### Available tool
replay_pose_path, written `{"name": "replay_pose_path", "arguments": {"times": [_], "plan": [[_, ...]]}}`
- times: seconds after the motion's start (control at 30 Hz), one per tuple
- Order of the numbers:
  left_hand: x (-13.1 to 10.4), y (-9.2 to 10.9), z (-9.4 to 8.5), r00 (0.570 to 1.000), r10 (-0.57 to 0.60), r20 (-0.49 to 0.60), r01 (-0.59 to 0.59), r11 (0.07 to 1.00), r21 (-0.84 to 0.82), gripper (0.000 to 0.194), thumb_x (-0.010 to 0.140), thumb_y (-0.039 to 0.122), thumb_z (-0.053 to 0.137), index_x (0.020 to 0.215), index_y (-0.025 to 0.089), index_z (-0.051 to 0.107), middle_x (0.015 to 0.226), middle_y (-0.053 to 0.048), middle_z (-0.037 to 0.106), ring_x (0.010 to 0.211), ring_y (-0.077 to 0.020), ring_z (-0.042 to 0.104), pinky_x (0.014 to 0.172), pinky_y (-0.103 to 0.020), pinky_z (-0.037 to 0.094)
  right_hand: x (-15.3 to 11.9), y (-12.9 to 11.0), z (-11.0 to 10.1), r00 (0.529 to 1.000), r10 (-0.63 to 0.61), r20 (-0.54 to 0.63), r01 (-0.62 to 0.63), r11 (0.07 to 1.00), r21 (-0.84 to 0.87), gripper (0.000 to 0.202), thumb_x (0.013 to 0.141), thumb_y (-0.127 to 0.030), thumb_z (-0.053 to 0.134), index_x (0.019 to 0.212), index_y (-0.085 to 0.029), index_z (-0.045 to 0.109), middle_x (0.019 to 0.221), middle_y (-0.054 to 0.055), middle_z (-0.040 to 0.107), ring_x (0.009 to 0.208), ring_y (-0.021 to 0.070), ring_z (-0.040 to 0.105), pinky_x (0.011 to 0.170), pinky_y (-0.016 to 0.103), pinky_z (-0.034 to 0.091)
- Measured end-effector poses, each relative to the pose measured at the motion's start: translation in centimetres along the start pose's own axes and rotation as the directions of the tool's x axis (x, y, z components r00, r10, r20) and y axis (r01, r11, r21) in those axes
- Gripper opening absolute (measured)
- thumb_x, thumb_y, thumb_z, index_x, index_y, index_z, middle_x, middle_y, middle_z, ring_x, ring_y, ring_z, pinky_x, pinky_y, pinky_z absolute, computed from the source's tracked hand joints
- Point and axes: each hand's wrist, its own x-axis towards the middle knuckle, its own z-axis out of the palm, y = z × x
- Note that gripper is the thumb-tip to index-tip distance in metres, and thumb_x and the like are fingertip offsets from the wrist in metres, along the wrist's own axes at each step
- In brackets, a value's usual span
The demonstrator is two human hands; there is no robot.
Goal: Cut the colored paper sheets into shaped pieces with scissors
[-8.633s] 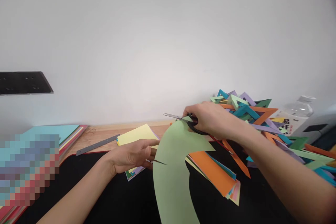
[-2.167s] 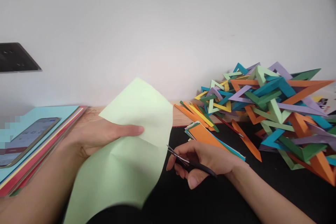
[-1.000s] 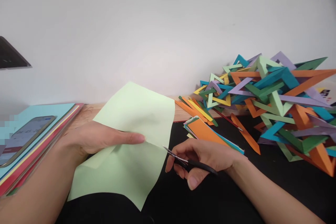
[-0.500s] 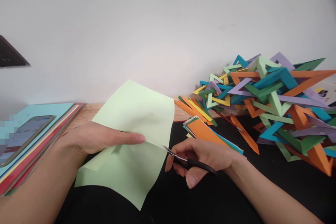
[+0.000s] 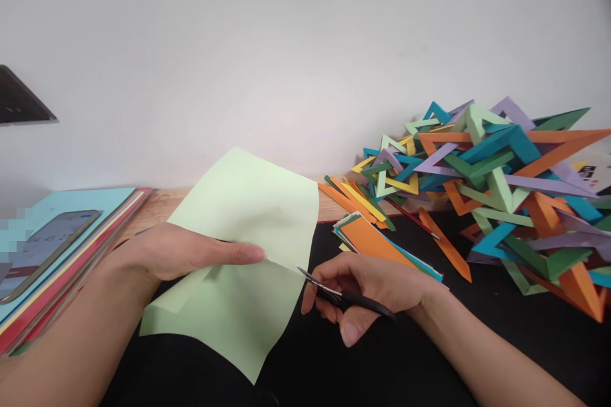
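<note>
My left hand (image 5: 191, 253) grips a pale green sheet of paper (image 5: 252, 197), thumb on top and the other fingers hidden underneath. A crease runs across the sheet to its right edge, and the lower part droops over the black surface. Black-handled scissors (image 5: 360, 303) are in my right hand (image 5: 363, 286), with thumb and fingers around the handles. Their pointed blades look nearly closed, and the tip meets the right edge of the paper around the crease. Whether the blades lie around the paper I cannot tell.
Interlocked folded-paper shapes (image 5: 501, 172) in many colours pile up at the right. Coloured paper strips (image 5: 377, 238) lie behind my right hand, near a red-handled tool (image 5: 420, 222). At the left, a phone (image 5: 48, 251) rests on stacked coloured sheets (image 5: 107, 200). A wall stands behind.
Almost nothing differs. My hands, the paper and the scissors have shifted very slightly in view, and the grip of both hands is the same.
</note>
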Motion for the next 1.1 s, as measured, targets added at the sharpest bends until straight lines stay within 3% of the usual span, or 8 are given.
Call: {"name": "replay_pose_path", "arguments": {"times": [0.13, 0.37, 0.6, 0.77, 0.87, 1.1], "plan": [[0.1, -0.2, 0.0, 1.000, 0.018, 0.005, -0.018, 1.000, -0.013, 0.045, 0.051, 0.020, 0.085, 0.094, 0.027, 0.073, 0.101, -0.002, 0.075, 0.090, -0.0288, 0.070, 0.074, -0.031, 0.060, 0.0, 0.0, 0.0, 1.000, 0.008, -0.018, -0.008, 1.000, -0.026, 0.053, 0.058, -0.042, 0.084, 0.102, -0.018, 0.067, 0.071, -0.003, 0.055, 0.064, 0.0088, 0.049, 0.056, 0.020, 0.034], [0.1, -0.2, -0.1, 0.998, 0.055, 0.025, -0.055, 0.998, 0.008, 0.036, 0.054, 0.020, 0.084, 0.089, 0.026, 0.075, 0.100, -0.002, 0.075, 0.090, -0.0286, 0.070, 0.068, -0.030, 0.061, 0.1, -0.3, 0.3, 0.999, 0.009, -0.046, -0.011, 1.000, -0.025, 0.049, 0.059, -0.040, 0.084, 0.098, -0.017, 0.067, 0.066, -0.005, 0.051, 0.060, 0.0070, 0.044, 0.055, 0.019, 0.032], [0.3, -0.5, -0.4, 0.996, -0.033, 0.087, 0.037, 0.998, -0.042, 0.041, 0.058, 0.020, 0.081, 0.098, 0.026, 0.072, 0.102, -0.002, 0.075, 0.093, -0.0270, 0.070, 0.077, -0.030, 0.060, 0.1, -0.5, 0.4, 0.999, 0.004, -0.052, -0.005, 1.000, -0.017, 0.041, 0.064, -0.037, 0.082, 0.095, -0.015, 0.067, 0.059, -0.007, 0.046, 0.053, 0.0051, 0.036, 0.049, 0.020, 0.025], [0.7, -0.9, -0.9, 0.988, 0.008, 0.155, -0.002, 0.999, -0.036, 0.046, 0.060, 0.019, 0.080, 0.104, 0.026, 0.070, 0.105, 0.000, 0.074, 0.099, -0.0271, 0.068, 0.079, -0.031, 0.059, 0.1, -0.4, 0.4, 0.998, -0.008, -0.059, 0.007, 1.000, -0.021, 0.039, 0.064, -0.036, 0.082, 0.094, -0.014, 0.067, 0.059, -0.007, 0.047, 0.053, 0.0048, 0.036, 0.049, 0.020, 0.024], [0.7, -0.9, -0.9, 0.988, 0.025, 0.153, -0.021, 0.999, -0.030, 0.046, 0.059, 0.019, 0.081, 0.103, 0.027, 0.070, 0.106, 0.001, 0.074, 0.102, -0.0275, 0.066, 0.080, -0.031, 0.058, 0.1, -0.4, 0.4, 0.998, -0.003, -0.065, 0.001, 1.000, -0.026, 0.041, 0.064, -0.037, 0.082, 0.094, -0.014, 0.068, 0.060, -0.006, 0.048, 0.053, 0.0049, 0.037, 0.049, 0.019, 0.025], [0.7, -1.1, -0.9, 0.985, -0.064, 0.159, 0.070, 0.997, -0.030, 0.040, 0.057, 0.024, 0.082, 0.097, 0.025, 0.072, 0.105, -0.002, 0.074, 0.101, -0.0297, 0.066, 0.086, -0.035, 0.056, 0.2, -0.4, 0.4, 0.998, -0.002, -0.068, 0.001, 1.000, -0.010, 0.038, 0.063, -0.034, 0.083, 0.092, -0.015, 0.069, 0.058, -0.007, 0.049, 0.052, 0.0042, 0.037, 0.049, 0.018, 0.027]]}}
